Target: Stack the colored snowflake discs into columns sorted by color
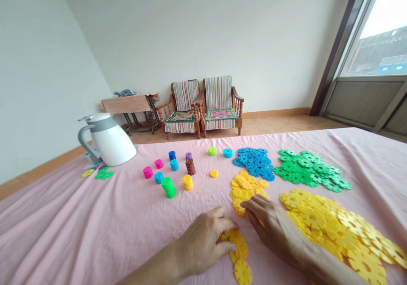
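Across the pink tablecloth point(127, 217), disc stacks point(168, 187) already stand left of the blue snowflake-disc pile point(254, 161); nearer than it, yellow snowflake discs point(239, 249) lie unstacked by the half-curled left hand point(208, 238) and loosely bent right hand point(273, 219), grips unclear.

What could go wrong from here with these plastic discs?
The bare right hand reaches past the large pile of yellow notched plastic discs, so the forearm might scatter some. The bright green cylindrical stack of plastic discs stands fairly tall, so it could topple if bumped.
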A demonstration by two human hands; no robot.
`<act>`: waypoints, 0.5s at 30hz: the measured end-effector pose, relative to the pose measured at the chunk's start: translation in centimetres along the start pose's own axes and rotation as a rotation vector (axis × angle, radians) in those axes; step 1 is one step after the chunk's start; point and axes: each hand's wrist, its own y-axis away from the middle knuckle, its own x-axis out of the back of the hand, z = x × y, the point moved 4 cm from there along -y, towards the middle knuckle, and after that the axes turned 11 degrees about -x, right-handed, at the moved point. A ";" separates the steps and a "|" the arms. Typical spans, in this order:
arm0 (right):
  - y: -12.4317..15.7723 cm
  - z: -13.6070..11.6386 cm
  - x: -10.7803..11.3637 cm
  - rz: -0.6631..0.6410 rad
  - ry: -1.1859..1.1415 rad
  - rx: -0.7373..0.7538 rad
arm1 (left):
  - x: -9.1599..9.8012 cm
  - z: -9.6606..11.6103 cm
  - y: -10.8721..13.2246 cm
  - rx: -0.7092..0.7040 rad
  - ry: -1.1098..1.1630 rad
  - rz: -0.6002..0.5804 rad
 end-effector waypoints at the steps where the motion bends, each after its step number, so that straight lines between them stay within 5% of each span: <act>1: 0.0 0.0 0.0 -0.002 0.001 0.001 | -0.1 0.0 0.0 0.000 0.000 -0.003; 8: -0.1 -0.2 0.2 -0.004 0.000 0.001 | 0.3 0.6 -0.2 -0.005 0.023 0.054; 15: -0.2 -0.3 0.3 0.004 0.001 -0.005 | 3.9 -4.0 -3.1 0.175 -0.134 0.499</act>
